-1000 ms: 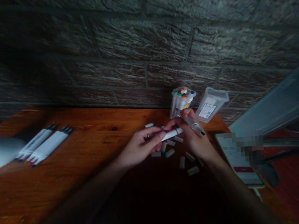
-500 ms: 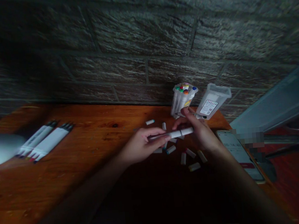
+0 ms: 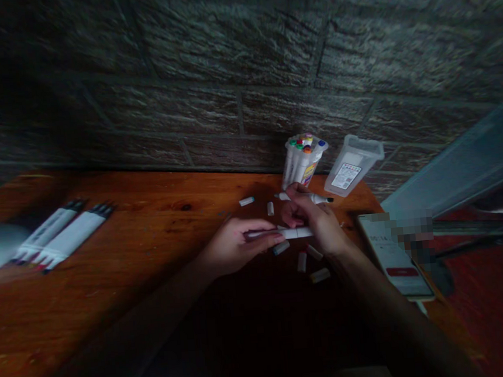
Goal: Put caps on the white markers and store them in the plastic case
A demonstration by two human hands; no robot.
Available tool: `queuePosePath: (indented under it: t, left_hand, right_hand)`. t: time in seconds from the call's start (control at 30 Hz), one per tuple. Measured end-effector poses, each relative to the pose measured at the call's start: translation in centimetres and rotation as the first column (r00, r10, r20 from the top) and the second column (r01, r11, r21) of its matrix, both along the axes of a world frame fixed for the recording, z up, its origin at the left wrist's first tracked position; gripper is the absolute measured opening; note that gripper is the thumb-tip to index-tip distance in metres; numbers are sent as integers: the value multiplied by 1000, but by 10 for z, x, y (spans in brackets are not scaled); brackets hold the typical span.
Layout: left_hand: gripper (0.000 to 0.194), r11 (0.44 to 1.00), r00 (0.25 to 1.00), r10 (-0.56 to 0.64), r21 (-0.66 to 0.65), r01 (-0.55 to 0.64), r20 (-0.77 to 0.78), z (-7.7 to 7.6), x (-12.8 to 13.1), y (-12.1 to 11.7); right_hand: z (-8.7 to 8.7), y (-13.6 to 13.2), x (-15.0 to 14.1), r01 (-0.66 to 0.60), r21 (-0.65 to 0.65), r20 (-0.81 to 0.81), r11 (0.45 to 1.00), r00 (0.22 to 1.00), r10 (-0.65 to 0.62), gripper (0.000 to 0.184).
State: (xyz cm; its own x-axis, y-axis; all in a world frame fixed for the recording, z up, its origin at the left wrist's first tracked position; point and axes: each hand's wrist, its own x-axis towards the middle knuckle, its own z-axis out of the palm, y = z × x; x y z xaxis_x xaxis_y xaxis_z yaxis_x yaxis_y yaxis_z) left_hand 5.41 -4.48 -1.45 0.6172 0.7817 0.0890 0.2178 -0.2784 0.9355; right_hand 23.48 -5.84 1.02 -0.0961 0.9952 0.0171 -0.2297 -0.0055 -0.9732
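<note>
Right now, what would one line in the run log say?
left hand: holds near pen | right hand: holds far pen, uncapped | caps: loose on desk | phone: right side

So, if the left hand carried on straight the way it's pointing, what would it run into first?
Most likely the right hand: the left hand points across toward it, along the white pen it holds. Depth between them is hard to judge from this one view.
</note>
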Motion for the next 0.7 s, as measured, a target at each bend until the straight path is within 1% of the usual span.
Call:
queuePosePath:
  t: [0.07,0.17,0.27,0.33,0.4,0.5,0.6,0.67,0.7]
  left_hand:
    - [26,1000,1000,10,27,-10,1,2,0,-1]
    - [24,991,1000,-7,131,11,-28,13,-5,1]
    - [24,970,998,7,241,10,-70,28,-21,12]
    - [26,952,990,48,307,-5,-131,33,-37,23]
    - [26,935,971,73,355,12,-227,30,-54,33]
    - [25,921,932,66,382,80,-356,18,-69,41]
    - [23,895,888,69,420,146,-455,6,-70,40]
    - [22,870,867,95,464,167,-490,4,-64,37]
    - [23,853,869,110,495,167,-482,4,-61,35]
  right_hand:
    - [2,-1,-2,-9,35,-27,999,1000,10,32]
    - [8,-1,-3,1,78,-27,997,1000,1,30]
    - [11,3,7,109,128,-27,986,994,-106,27]
    - [10,8,19,205,146,-27,968,979,-203,27]
    - [8,12,32,271,156,6,950,961,-276,28]
    - [6,15,43,298,196,91,934,943,-320,34]
    - [6,12,43,291,214,200,932,921,-334,42]
    - [6,8,41,257,217,308,942,897,-316,45]
    - [5,6,40,223,216,363,951,885,-290,45]
